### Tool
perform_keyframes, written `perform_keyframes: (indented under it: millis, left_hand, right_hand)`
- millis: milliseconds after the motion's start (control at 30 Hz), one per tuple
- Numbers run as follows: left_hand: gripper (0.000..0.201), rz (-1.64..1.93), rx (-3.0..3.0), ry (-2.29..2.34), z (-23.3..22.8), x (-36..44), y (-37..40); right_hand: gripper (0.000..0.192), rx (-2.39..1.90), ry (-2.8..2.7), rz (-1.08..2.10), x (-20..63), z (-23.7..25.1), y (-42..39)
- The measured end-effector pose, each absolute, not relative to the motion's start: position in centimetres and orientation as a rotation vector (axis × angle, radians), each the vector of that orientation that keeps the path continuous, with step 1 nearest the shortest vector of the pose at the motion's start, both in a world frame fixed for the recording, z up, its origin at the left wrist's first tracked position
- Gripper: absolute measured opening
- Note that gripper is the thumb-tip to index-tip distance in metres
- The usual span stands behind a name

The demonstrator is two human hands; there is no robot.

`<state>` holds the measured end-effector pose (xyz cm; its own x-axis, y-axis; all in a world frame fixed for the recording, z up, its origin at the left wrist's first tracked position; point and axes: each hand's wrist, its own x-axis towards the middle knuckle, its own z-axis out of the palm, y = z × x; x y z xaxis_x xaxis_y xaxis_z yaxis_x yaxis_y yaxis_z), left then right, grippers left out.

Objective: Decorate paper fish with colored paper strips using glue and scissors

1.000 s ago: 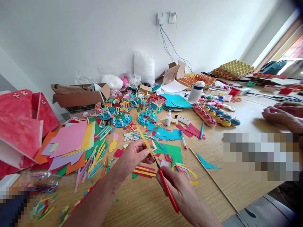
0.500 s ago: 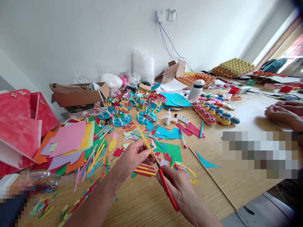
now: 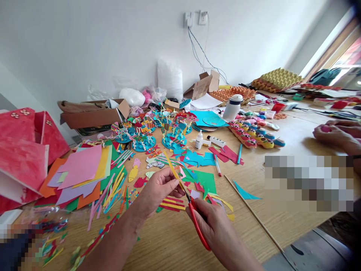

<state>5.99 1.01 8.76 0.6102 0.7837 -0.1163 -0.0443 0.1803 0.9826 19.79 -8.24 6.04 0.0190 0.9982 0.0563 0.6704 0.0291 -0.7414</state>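
My left hand pinches a narrow yellow paper strip that slants up and away over the wooden table. My right hand grips red-handled scissors, whose blades meet the lower end of the strip beside my left fingertips. Under the hands lie red and yellow striped paper pieces and a green sheet.
Coloured paper sheets and cut strips cover the left. Blue paper craft discs, glue bottles, pens, a thin wooden stick and painted egg-carton figures lie beyond. Another person's hands work at the right edge. Cardboard boxes stand by the wall.
The scissor handles have spread slightly and my right hand has shifted a little. The strip and my left hand stay almost in place. The other person's hands have moved slightly.
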Motion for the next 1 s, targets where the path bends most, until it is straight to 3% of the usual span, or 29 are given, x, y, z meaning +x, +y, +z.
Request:
perform_keyframes:
  millis: [1000]
  left_hand:
    - [0.017,0.624,1.249,0.698,8.37,6.12,0.59]
  right_hand:
    - [0.026,-1.753,-1.760,0.557,20.10,5.43,-8.49]
